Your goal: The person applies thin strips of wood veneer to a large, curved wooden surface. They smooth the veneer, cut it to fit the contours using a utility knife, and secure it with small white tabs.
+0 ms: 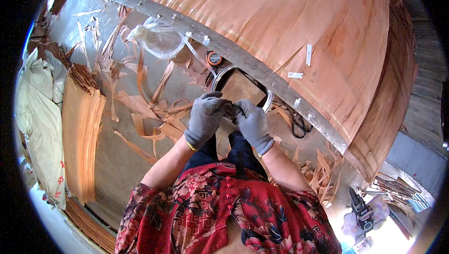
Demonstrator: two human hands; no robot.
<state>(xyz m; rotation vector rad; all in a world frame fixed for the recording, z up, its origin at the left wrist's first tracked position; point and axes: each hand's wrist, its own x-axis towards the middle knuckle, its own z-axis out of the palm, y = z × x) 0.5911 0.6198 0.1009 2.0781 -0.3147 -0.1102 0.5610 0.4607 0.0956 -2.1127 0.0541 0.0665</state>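
Nearest the camera, the person's red floral blouse filled the lower middle, and both bare forearms rose from it toward the centre of the view. The left hand in a grey knitted work glove and the right hand in a matching grey glove met just in front of the body, knuckles almost touching. Their fingers were curled inward and pressed together around something small and dark between them; it sat right at the fingertips of both hands, mostly covered, so its kind could not be told. Holding it close and centred likely kept it steady and in plain sight.

Just beyond the hands lay a flat brownish panel with a bright metal rim, close enough to reach. Pale orange veneer offcuts were strewn over the floor to the left, seemingly dropped where they were trimmed, and a neat stack of thin orange veneer sheets lay further left. Black-handled scissors rested to the right, near the long grey metal straightedge. A small orange tape measure sat beside that edge. Farther off, a crumpled clear plastic bag lay to the left, and the large orange-brown veneer sheet spread across the far side.
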